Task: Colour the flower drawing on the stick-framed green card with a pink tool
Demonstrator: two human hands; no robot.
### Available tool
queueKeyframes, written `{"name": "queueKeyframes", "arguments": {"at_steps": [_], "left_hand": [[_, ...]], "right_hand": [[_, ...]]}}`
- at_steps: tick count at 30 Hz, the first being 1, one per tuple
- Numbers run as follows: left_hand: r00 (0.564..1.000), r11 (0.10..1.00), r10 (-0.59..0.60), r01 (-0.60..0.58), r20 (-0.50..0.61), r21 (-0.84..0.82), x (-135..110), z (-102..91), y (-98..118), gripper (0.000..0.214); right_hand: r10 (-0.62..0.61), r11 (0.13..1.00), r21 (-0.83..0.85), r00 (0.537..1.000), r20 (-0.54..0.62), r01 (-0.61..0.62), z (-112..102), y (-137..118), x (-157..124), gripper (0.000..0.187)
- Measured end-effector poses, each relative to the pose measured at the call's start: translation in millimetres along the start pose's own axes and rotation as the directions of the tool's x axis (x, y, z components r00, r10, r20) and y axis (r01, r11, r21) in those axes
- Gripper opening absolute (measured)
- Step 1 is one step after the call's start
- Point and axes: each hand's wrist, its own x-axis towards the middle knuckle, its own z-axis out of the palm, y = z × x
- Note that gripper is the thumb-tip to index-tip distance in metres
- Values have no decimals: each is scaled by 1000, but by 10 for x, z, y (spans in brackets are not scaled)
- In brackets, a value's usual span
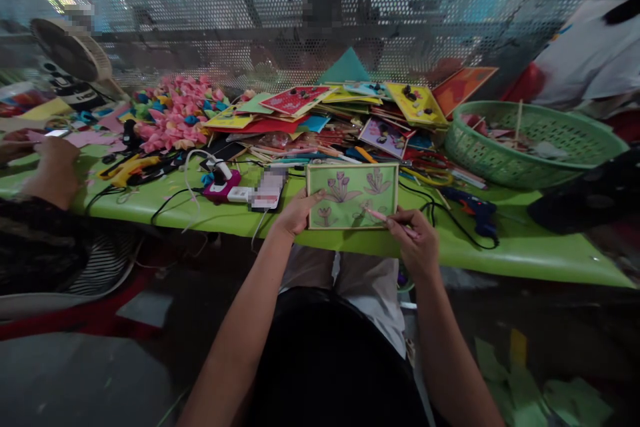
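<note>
My left hand grips the left edge of a green framed picture, its thumb on the front. Several tulip-like flowers with purple and pinkish petals are drawn on it. The picture is tilted up at the table's front edge, above my lap. In my right hand, closed near the frame's lower right corner, is a slim pink pen. Its tip is at the lower right flower; whether it touches the surface I cannot tell.
Behind the picture lie piled colored cards, pencils and pink paper flowers. A green basket and a blue glue gun are on the right. Left are a phone, a purple power strip, a yellow glue gun and another person's arm.
</note>
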Motion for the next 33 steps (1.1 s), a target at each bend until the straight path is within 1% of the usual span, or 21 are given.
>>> {"name": "queueKeyframes", "arguments": {"at_steps": [3, 7, 11, 15, 17, 21, 24, 29, 33], "left_hand": [[1000, 1000, 4, -4, 15, 3, -1, -2, -2, 58], [1000, 1000, 15, -15, 25, 1, 6, -15, -10, 61], [999, 1000, 14, -14, 35, 4, 13, -22, -14, 66], [999, 1000, 7, -7, 35, 8, 12, -15, -9, 61], [999, 1000, 10, -11, 32, 6, 12, -10, -9, 61], [1000, 1000, 19, -19, 25, 3, 17, -7, -13, 67], [1000, 1000, 18, -18, 19, 1, 14, -4, -8, 67], [1000, 1000, 8, -8, 18, 6, 3, 1, 6, 72], [1000, 1000, 28, -28, 6, 13, 19, -21, -7, 72]], "right_hand": [[4, 1000, -7, 1000, 18, -4, -8, -1, 3, 15], [10, 1000, -8, 1000, -15, -10, -8, -19, 10, 14], [3, 1000, 13, 1000, 9, -3, -2, -22, 12, 13], [4, 1000, 26, 1000, -22, -4, -2, -6, -4, 14], [18, 998, 60, 998, -61, -14, -14, 11, -16, 15], [69, 979, 201, 990, -123, -43, -55, 28, -21, 18], [79, 965, 259, 988, -130, -43, -74, 12, 2, 21], [92, 967, 247, 989, -119, -61, -117, 19, 45, 21], [117, 983, 158, 986, -122, -97, -187, 54, 20, 19]]}}
